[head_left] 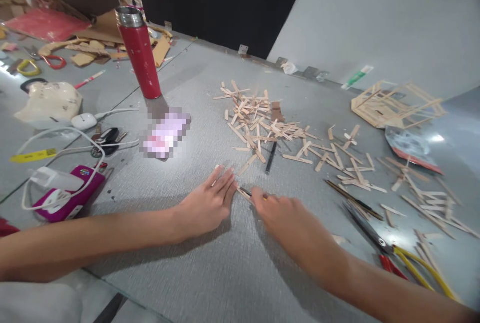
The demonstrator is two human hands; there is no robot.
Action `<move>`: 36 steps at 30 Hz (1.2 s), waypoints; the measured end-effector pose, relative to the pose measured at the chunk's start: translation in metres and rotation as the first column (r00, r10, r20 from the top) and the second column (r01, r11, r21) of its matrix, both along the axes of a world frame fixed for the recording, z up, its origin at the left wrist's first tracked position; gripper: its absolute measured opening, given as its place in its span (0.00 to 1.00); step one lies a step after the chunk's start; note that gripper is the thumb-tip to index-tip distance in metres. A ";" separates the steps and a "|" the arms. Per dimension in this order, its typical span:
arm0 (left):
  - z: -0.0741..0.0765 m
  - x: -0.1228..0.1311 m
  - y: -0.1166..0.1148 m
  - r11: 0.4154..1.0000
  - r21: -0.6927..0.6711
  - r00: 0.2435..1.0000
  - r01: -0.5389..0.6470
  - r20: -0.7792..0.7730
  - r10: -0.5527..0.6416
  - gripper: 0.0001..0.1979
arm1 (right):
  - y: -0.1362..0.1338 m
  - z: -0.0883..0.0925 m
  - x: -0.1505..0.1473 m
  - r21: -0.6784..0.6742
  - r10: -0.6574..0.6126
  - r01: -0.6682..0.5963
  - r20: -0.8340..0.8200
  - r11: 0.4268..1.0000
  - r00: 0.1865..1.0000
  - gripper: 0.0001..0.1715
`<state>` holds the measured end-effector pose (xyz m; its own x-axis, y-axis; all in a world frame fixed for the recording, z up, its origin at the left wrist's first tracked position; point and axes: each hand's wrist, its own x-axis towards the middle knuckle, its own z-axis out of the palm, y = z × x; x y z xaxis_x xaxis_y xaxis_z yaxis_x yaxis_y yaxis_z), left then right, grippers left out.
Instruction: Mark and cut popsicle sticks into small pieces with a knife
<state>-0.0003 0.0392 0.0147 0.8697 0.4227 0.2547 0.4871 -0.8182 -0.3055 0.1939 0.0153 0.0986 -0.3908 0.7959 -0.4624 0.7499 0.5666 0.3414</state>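
Note:
On the grey table, my left hand (210, 200) lies palm down with its fingers together, holding a thin wooden stick (239, 189) against the surface. Its thumb is hidden. My right hand (283, 215) is closed around a small cutter knife (245, 192), whose narrow dark blade meets the stick just beside my left fingertips. Most of the knife's handle is covered by my fingers, with a bit of yellow showing. Just beyond both hands spreads a loose pile of wooden sticks (255, 113), and a short black bar (271, 157) lies at its near edge.
Scissors (382, 245) and dark tweezers (354, 200) lie right, near a wooden stick frame (397, 105) and a plastic packet (412, 150). Left are a red flask (138, 55), a blurred phone (167, 134), keys (108, 140), a magenta power bank (71, 195) and white cables.

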 end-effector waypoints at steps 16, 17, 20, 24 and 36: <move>0.004 0.000 0.000 1.000 -0.014 1.000 0.009 -0.019 -0.009 0.23 | 0.000 -0.005 0.010 -0.018 -0.073 0.072 -0.103 0.997 0.992 0.17; 0.004 0.000 0.000 1.000 -0.017 1.000 0.011 -0.017 -0.011 0.23 | 0.002 -0.007 0.011 -0.020 -0.088 0.086 -0.128 0.996 0.988 0.14; 0.004 -0.001 0.000 1.000 -0.018 1.000 0.016 -0.014 -0.017 0.23 | 0.006 -0.010 0.013 -0.057 -0.115 0.107 -0.176 0.993 0.978 0.11; 0.004 -0.001 0.000 1.000 -0.017 1.000 0.016 -0.021 -0.017 0.24 | 0.008 -0.010 0.013 -0.109 -0.145 0.128 -0.163 0.986 0.976 0.12; 0.005 -0.002 0.001 1.000 0.000 0.999 0.013 -0.043 -0.013 0.24 | 0.007 -0.019 0.023 -0.053 -0.071 0.062 -0.202 0.997 0.977 0.11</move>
